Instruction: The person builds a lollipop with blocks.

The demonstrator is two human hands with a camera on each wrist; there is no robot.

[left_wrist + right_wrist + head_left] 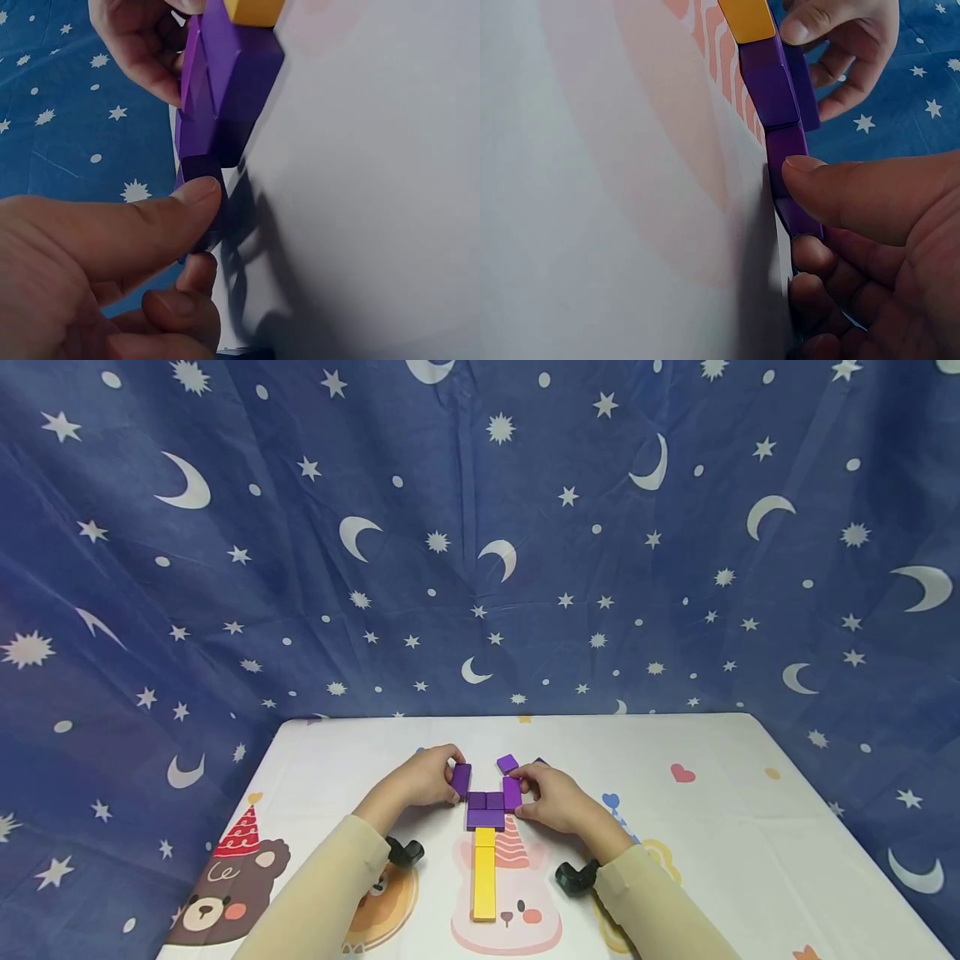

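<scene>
In the head view my left hand (429, 777) pinches a dark purple block (461, 782) between thumb and fingers, at the upper left corner of a group of blocks. My right hand (557, 795) grips another purple rectangular block (512, 794) at the group's upper right. Between them two small purple squares (486, 800) sit against a wide purple block (486, 820). A small yellow block (485, 837) and a long yellow block (484, 883) run from it toward me. In the left wrist view my thumb (199, 191) presses on the held block's side.
A loose purple square (507, 764) lies just beyond the right-hand block. Another dark piece (540, 762) shows partly behind my right hand. The white tablecloth (720, 843) carries printed animals and hearts. A blue star-patterned curtain (480, 527) stands behind the table.
</scene>
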